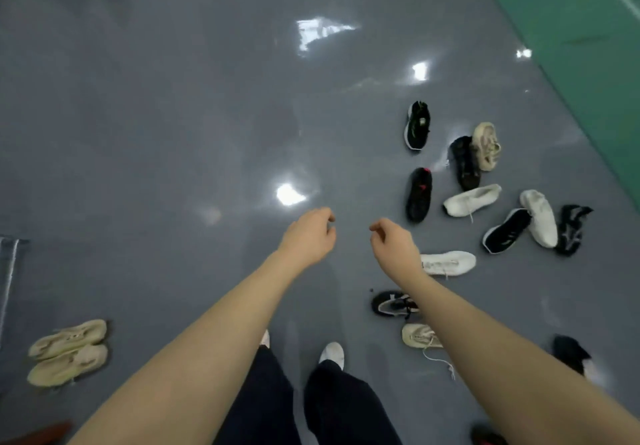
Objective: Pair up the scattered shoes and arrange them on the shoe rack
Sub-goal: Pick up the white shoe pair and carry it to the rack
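Two hands: both bare and holding nothing; left hand [309, 236] and right hand [394, 242] hang side by side over the floor [173, 133], fingers loosely curled, wrists bent down, forearms stretched forward from the body.
Nearest shoes: a cream laced shoe [417, 335] at about 5 o'clock from the right hand, partly under the forearm, its lace trailing loose; a black-and-white trainer [391, 303] just beyond it.
Paired already: two beige shoes [67, 353] lie touching side by side at 8 o'clock, well apart from the rest.
Middle distance: a white sneaker [450, 262] at 3 o'clock, just beside the right wrist.
Far cluster: black, white and beige shoes strewn at 1 to 3 o'clock, among them a black shoe with red marks [419, 195], a white shoe [472, 199] and a black shoe with a white sole edge [417, 126], farthest off.
Shoe rack: not in view.
Handling, my judgement: light, soft uppers that give under a squeeze, soles stiffer; nothing fragile or slippery.
Where to hold: pinch the heel collar, or hook fingers inside the opening; one shoe per hand. Loose laces may drag or snag.
Green strip [571, 29]: floor marking at 1 o'clock, beyond the shoes.
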